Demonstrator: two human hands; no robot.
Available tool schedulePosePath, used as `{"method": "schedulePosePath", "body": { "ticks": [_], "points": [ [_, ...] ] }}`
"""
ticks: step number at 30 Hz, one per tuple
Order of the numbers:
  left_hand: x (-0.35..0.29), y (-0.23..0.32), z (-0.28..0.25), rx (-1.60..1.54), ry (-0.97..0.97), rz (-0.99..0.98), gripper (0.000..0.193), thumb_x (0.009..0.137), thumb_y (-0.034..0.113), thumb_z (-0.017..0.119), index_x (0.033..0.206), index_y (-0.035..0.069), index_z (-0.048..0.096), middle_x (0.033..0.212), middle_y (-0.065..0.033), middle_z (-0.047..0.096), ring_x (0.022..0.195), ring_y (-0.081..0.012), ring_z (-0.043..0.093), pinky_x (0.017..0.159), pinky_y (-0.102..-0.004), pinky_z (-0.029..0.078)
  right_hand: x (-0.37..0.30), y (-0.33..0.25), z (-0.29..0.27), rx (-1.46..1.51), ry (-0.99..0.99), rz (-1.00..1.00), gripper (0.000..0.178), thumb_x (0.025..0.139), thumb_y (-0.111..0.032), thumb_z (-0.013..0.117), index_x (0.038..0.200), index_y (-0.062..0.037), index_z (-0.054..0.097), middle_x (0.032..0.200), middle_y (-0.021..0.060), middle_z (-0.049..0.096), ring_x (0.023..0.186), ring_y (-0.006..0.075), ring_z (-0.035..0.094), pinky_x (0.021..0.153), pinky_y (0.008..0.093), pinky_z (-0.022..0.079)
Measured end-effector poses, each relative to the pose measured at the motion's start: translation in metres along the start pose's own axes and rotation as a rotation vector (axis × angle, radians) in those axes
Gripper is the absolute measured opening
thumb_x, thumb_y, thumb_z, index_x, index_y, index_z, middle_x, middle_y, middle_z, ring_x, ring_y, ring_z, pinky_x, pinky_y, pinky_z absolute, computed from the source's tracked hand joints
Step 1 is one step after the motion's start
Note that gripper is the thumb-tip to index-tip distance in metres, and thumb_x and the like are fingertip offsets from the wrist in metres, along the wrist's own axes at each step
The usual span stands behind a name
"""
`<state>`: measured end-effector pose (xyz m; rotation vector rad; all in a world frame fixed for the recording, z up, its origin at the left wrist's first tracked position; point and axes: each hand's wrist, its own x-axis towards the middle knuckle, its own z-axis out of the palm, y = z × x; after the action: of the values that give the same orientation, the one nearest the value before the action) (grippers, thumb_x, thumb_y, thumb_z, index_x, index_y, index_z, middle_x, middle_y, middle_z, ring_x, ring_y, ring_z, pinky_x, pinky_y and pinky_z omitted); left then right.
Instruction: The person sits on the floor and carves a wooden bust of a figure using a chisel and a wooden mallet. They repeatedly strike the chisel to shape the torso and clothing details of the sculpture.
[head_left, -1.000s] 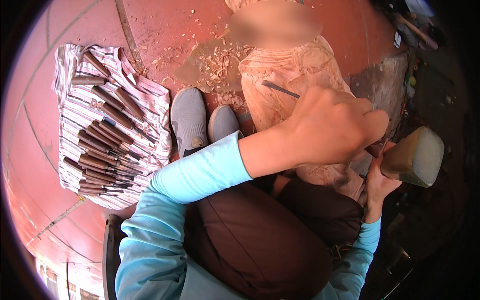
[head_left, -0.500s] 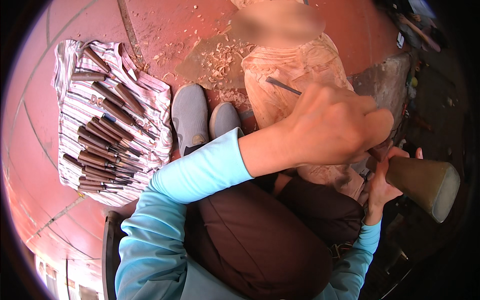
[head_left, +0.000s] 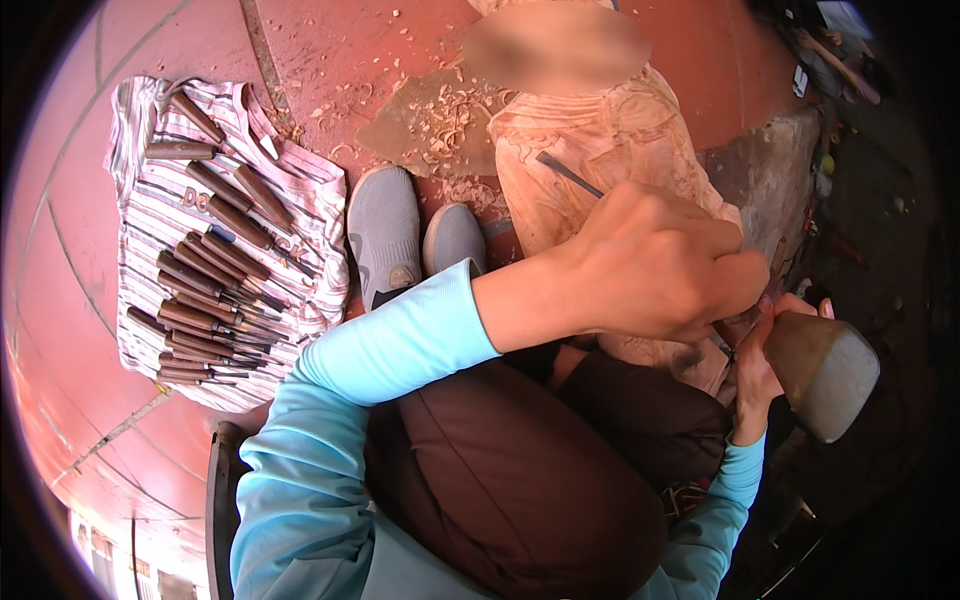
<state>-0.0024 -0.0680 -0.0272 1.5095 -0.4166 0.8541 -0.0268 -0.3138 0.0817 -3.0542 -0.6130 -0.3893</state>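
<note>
My left hand (head_left: 655,265) is wrapped round a wood chisel (head_left: 570,175). Its steel blade points up and left over a pale wooden carving (head_left: 540,135), and the handle's end pokes out past my fist toward the right. Whether the cutting edge touches the wood, I cannot tell. Beyond that end, my right hand (head_left: 757,368) grips a wooden mallet (head_left: 828,375), its broad, worn head close to the chisel's handle. Part of the carving lies hidden under my left hand, and its far part is blurred.
Several dark-handled carving tools (head_left: 200,285) lie on a striped cloth (head_left: 140,215) at the left. Wood shavings (head_left: 440,120) litter the red tiled floor (head_left: 340,40). Grey shoes (head_left: 385,225) stand by the carving. Another person (head_left: 840,65) is at the far right.
The mallet has shifted left, closer to the chisel's handle, and its head has turned. My left fist has moved slightly left, still round the chisel.
</note>
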Motion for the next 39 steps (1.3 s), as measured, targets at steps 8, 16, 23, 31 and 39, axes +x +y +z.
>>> {"method": "schedulePosePath", "body": {
  "ticks": [8, 16, 23, 31, 39],
  "points": [
    [-0.004, 0.001, -0.003, -0.075, -0.009, -0.005, 0.02, 0.06, 0.022, 0.068, 0.066, 0.012, 0.052, 0.055, 0.0005, 0.043, 0.044, -0.0176, 0.052, 0.035, -0.0317, 0.037, 0.01, -0.017, -0.006, 0.02, -0.004, -0.116, 0.022, 0.087, -0.004, 0.062, 0.108, -0.0016, 0.055, 0.091, 0.0067, 0.059, 0.079, 0.0194, 0.057, 0.1, 0.0359, 0.035],
    [-0.006, -0.003, -0.014, -0.075, -0.106, 0.058, 0.022, 0.064, 0.026, 0.072, 0.071, 0.009, 0.061, 0.055, 0.0001, 0.043, 0.043, -0.0155, 0.049, 0.036, -0.0293, 0.036, 0.024, -0.026, 0.003, 0.142, 0.119, -0.39, 0.076, 0.075, 0.012, 0.067, 0.137, -0.0091, 0.03, 0.084, 0.0118, 0.057, 0.066, 0.0233, 0.055, 0.061, 0.0321, 0.048],
    [-0.006, -0.001, -0.016, -0.134, -0.025, 0.071, 0.026, 0.069, 0.011, 0.073, 0.059, 0.01, 0.048, 0.054, 0.0002, 0.042, 0.04, -0.0151, 0.046, 0.035, -0.0274, 0.034, 0.021, -0.024, -0.001, 0.061, 0.086, -0.38, 0.07, 0.077, 0.011, 0.064, 0.134, -0.0129, 0.03, 0.082, 0.0115, 0.054, 0.066, 0.0231, 0.052, 0.061, 0.0352, 0.047],
    [-0.007, 0.027, -0.022, -0.003, 0.106, 0.195, 0.031, 0.065, 0.007, 0.072, 0.056, 0.013, 0.043, 0.051, 0.0032, 0.033, 0.04, -0.0101, 0.038, 0.034, -0.0245, 0.028, 0.02, -0.023, -0.001, -0.014, 0.068, -0.379, 0.063, 0.075, 0.011, 0.067, 0.127, -0.0069, 0.036, 0.08, 0.0089, 0.054, 0.065, 0.0212, 0.051, 0.063, 0.0329, 0.046],
    [-0.004, 0.005, 0.0, 0.024, 0.03, 0.048, 0.013, 0.064, 0.011, 0.07, 0.068, 0.009, 0.058, 0.055, 0.0011, 0.042, 0.044, -0.0134, 0.048, 0.035, -0.0271, 0.034, 0.02, -0.039, -0.007, -0.069, -0.003, -0.142, 0.014, 0.083, 0.002, 0.065, 0.093, -0.0006, 0.054, 0.079, 0.0034, 0.058, 0.075, 0.0155, 0.055, 0.102, 0.0322, 0.033]
  ]
}}
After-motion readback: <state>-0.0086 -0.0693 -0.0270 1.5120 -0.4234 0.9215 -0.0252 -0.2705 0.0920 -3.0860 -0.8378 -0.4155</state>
